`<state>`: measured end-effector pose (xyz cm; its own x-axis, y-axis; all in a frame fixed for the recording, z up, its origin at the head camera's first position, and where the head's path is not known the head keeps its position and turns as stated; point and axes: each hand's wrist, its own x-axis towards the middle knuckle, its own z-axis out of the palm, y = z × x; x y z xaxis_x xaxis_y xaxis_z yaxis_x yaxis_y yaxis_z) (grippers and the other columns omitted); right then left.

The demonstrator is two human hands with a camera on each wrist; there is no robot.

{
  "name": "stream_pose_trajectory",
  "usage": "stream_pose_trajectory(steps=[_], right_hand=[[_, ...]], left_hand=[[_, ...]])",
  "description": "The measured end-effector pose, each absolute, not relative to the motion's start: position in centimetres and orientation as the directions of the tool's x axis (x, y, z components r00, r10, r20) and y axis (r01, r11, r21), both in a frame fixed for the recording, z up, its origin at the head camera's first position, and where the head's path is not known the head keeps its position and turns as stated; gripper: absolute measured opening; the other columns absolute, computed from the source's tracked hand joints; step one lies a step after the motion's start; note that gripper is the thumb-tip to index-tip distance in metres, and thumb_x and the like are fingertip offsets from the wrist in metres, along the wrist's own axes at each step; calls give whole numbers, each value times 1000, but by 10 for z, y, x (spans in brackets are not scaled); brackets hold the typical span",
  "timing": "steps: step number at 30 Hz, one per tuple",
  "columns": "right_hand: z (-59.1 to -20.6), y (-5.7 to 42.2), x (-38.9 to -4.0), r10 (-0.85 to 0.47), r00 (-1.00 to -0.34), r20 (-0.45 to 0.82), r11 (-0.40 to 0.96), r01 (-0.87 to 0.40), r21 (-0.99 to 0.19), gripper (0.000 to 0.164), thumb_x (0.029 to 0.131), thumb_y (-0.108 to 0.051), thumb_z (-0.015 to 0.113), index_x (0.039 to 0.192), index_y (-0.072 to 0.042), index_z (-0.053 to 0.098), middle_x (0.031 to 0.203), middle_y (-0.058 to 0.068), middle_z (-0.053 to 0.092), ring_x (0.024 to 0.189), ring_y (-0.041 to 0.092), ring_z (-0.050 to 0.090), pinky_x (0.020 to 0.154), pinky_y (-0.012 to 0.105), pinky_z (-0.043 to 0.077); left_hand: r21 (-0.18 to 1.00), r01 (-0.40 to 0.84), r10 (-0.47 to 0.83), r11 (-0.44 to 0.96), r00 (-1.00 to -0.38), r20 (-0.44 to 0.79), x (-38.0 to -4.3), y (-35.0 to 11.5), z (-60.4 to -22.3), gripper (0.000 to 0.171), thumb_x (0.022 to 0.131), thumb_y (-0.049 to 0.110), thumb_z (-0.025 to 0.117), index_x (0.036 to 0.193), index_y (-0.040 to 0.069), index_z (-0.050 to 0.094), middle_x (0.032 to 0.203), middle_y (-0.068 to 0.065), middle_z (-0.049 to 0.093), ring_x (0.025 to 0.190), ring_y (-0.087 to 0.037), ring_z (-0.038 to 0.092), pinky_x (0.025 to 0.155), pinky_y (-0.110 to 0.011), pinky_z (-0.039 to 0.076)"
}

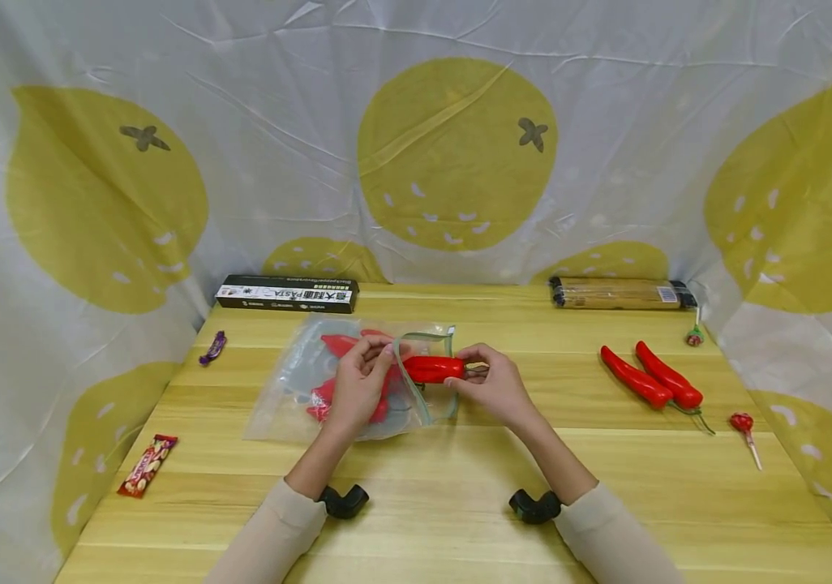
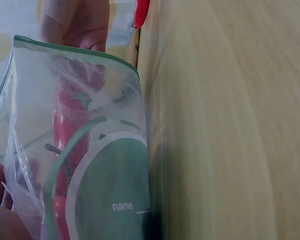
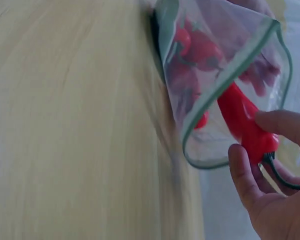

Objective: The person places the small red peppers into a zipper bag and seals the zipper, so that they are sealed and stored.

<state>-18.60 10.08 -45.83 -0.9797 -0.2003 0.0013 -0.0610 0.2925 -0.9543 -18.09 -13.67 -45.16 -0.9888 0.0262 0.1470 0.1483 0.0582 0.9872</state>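
A clear zip bag point(image 1: 277, 405) with a green-edged mouth lies on the table, several red chili peppers point(image 1: 339, 345) inside it. My left hand point(image 1: 361, 381) pinches the bag's upper side near its mouth. Between the thumb and fingers of my right hand point(image 1: 492, 381), a red chili pepper point(image 3: 247, 122) is held by its stem end. Its tip is inside the bag's mouth, which gapes wide in the right wrist view. The left wrist view shows the bag's printed green panel point(image 2: 120, 185) and peppers through the film.
Two chili peppers point(image 1: 653, 377) lie at the right, near a red lollipop point(image 1: 742, 422) and a green one point(image 1: 694, 336). A black pasta box point(image 1: 287, 294) and a brown package point(image 1: 620, 293) stand at the back. Two wrapped sweets, purple point(image 1: 213, 347) and red point(image 1: 148, 465), lie left.
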Motion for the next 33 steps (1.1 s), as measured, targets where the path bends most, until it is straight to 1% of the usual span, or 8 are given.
stream_pose_trajectory(steps=[6, 11, 14, 17, 20, 25, 30, 33], right_hand=[[-460, 79, -187, -124, -992, -16, 262, -17, -965, 41, 77, -16, 83, 112, -13, 63, 113, 9, 62, 89, 21, 69, 74, 31, 59], [-461, 68, -188, -120, -993, -20, 211, -6, -977, 41, 77, -12, 82, 112, -12, 61, 111, 7, 63, 88, 22, 69, 74, 31, 59], [-463, 67, -187, -128, -991, -23, 203, -4, -979, 43, 79, -10, 81, 117, -12, 59, 114, 6, 63, 90, 22, 70, 75, 30, 59], [-463, 72, -184, -146, -989, -32, 223, -1, -975, 47, 82, -15, 79, 124, -11, 57, 117, 5, 63, 94, 22, 70, 76, 31, 59], [-462, 84, -180, -172, -984, -41, 226, 1, -974, 47, 89, -26, 72, 129, -11, 53, 121, 5, 61, 97, 25, 69, 79, 36, 59], [-458, 107, -171, -185, -982, -29, 169, -3, -986, 43, 99, -40, 54, 131, -11, 50, 127, 13, 58, 109, 33, 65, 91, 43, 55], [-452, 122, -163, -205, -979, -6, 103, -15, -995, 48, 103, -44, 43, 134, -8, 47, 134, 20, 54, 120, 34, 59, 99, 44, 50], [-450, 126, -160, -249, -969, -7, 72, -12, -997, 51, 104, -43, 39, 138, -5, 43, 139, 22, 50, 127, 36, 53, 105, 47, 44]], left_hand=[[987, 147, 15, 66, -989, 146, -181, -136, -452, 26, 97, 28, 59, 113, 8, 62, 116, -16, 67, 111, -27, 64, 91, -21, 52], [981, 150, 3, 124, -989, 151, -181, -134, -456, 27, 97, 33, 59, 112, 12, 62, 113, -11, 69, 106, -22, 67, 89, -22, 53], [974, 166, 1, 156, -986, 168, -182, -134, -459, 26, 97, 33, 58, 111, 11, 62, 109, -7, 71, 102, -18, 67, 86, -22, 54], [965, 179, 6, 190, -983, 181, -182, -134, -461, 27, 99, 32, 57, 112, 9, 61, 107, -6, 71, 100, -18, 67, 84, -24, 54], [959, 176, 12, 221, -984, 178, -182, -134, -462, 28, 100, 32, 55, 112, 8, 60, 108, -5, 72, 100, -17, 66, 82, -24, 53], [959, 138, 5, 249, -990, 142, -178, -131, -454, 25, 101, 27, 52, 114, 7, 59, 110, -7, 71, 96, -17, 65, 80, -23, 52], [957, 133, 20, 257, -991, 132, -169, -128, -434, 23, 102, 16, 50, 116, -1, 57, 113, -16, 70, 100, -24, 65, 80, -22, 51], [959, 133, 28, 250, -991, 130, -168, -128, -432, 24, 102, 17, 51, 116, -1, 57, 113, -16, 69, 104, -28, 65, 82, -22, 51]])
